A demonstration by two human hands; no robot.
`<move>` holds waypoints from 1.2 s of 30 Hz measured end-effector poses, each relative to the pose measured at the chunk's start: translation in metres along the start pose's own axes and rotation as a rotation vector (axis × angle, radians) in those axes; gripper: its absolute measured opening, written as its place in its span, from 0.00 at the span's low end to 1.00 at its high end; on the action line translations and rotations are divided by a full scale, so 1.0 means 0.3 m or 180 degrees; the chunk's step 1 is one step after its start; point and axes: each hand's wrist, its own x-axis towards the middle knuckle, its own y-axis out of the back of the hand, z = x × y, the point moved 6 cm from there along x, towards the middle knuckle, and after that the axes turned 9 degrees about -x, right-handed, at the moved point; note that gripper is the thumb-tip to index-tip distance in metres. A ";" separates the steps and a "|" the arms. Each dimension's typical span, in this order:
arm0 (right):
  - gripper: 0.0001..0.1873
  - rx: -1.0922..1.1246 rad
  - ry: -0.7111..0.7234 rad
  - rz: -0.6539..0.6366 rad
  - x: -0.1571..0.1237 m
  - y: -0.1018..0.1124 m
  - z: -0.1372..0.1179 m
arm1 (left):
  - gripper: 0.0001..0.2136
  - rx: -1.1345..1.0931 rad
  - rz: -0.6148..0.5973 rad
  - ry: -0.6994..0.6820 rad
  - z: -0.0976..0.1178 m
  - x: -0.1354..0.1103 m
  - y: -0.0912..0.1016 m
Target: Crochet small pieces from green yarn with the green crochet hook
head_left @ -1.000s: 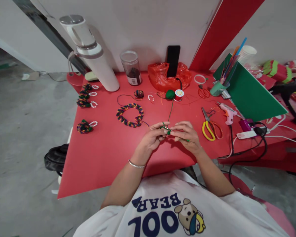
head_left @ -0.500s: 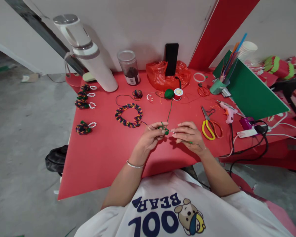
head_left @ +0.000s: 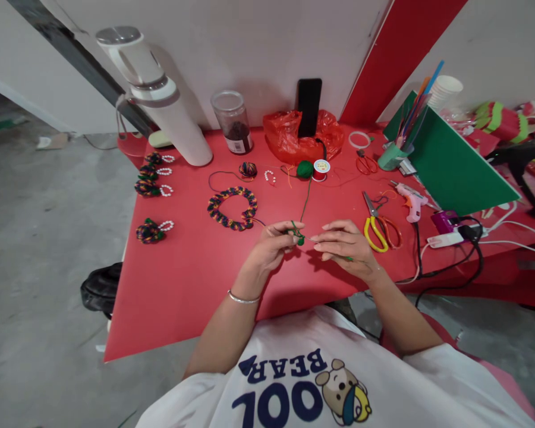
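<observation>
Bare and close together, the left hand [head_left: 271, 241] and the right hand [head_left: 344, 245] are busy over the red table [head_left: 182, 279]. The left hand pinches a small green piece [head_left: 300, 241] of yarn work between its thumb and fingers. The right hand grips a thin metal tool [head_left: 311, 239], which looks like a yarn hook, and its tip points at the green piece. It is too small to tell if the tip is in a loop or just beside one.

Green yarn [head_left: 307, 199] runs from the left hand, where it seems to go over a finger, to a green ball [head_left: 305, 169]. The ball sits on the table next to a red spool [head_left: 321, 169].

To make a neat stitch, the left hand should pinch close to where the tool goes in, so the piece does not twist. The yarn should be a little tight. If it is too loose, the loop may slip off. If it is too tight, the tool may not fit through. The right hand should turn the tool a bit to catch the yarn, then pull gently. Small, slow moves look best. The yarn must slide freely too, and thread from the spool could get mixed up with it. A loose end of the colorful ring [head_left: 252, 204] lies near the left hand, so it should be kept out of the stitches.
</observation>
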 end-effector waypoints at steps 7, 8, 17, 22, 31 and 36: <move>0.13 0.0055 -0.0097 0.0054 -0.003 -0.001 0.014 | 0.19 -0.0229 -0.0158 0.0118 -0.013 -0.002 -0.022; 0.13 0.0049 -0.0095 0.0064 -0.003 0.000 0.014 | 0.19 -0.0231 -0.0144 0.0110 -0.013 -0.001 -0.023; 0.11 -0.0030 -0.0153 0.0141 0.002 0.001 0.010 | 0.19 -0.0183 -0.0028 -0.0023 -0.011 0.003 -0.017; 0.12 -0.0053 -0.0105 0.0154 -0.007 -0.011 0.007 | 0.18 -0.0158 -0.0017 0.0014 -0.013 0.002 -0.015; 0.12 -0.0037 -0.0109 0.0055 0.009 0.001 -0.003 | 0.17 -0.0106 0.0080 -0.0053 -0.010 0.004 -0.011; 0.11 0.0128 -0.0004 -0.0079 0.031 0.011 -0.003 | 0.18 -0.0067 0.0058 0.0024 -0.004 0.001 -0.009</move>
